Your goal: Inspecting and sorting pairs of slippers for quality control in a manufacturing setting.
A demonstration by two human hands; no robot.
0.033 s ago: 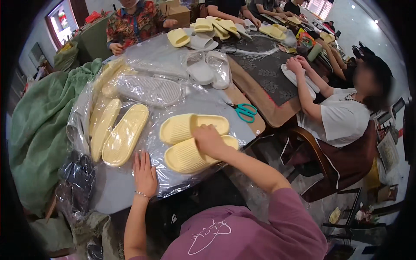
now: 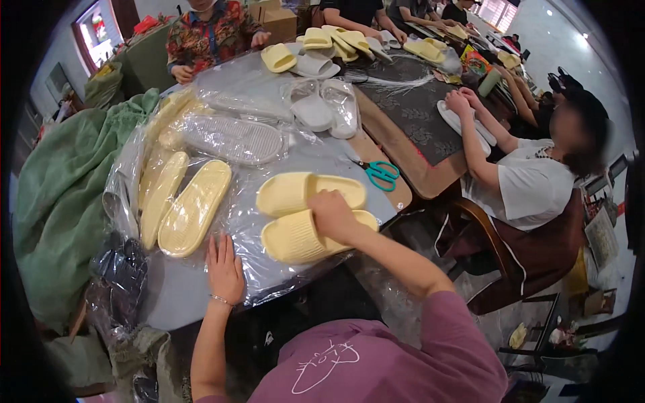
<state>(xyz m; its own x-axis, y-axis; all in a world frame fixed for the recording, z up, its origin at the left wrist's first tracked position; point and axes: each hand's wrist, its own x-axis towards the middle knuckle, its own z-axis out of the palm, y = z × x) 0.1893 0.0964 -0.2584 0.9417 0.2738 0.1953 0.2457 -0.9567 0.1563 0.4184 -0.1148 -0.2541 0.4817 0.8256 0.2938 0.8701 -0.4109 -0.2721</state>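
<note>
My right hand (image 2: 334, 218) is closed on a pair of pale yellow slippers (image 2: 285, 193), gripping where their inner edges meet, just behind the ribbed straps. The fingertips are hidden between the two slippers. Beneath them lies a sheet of clear plastic (image 2: 259, 269), perhaps a bag. My left hand (image 2: 225, 272) rests flat with fingers stretched out at the table's front edge, on the plastic. Just beyond its fingers are yellow slippers (image 2: 198, 208) in clear bags, soles showing. A bagged grey slipper (image 2: 235, 140) lies farther off.
Teal-handled scissors (image 2: 381, 176) lie right of the slippers. Bagged white slippers (image 2: 322, 107) and a pile of loose yellow and grey slippers (image 2: 329, 43) are farther back. Green cloth (image 2: 74, 195) heaps at the left. A co-worker (image 2: 537, 174) sits right, handling white slippers; others sit behind.
My right hand and the yellow slippers have shifted a little to the right and slightly away. My left hand stays in place.
</note>
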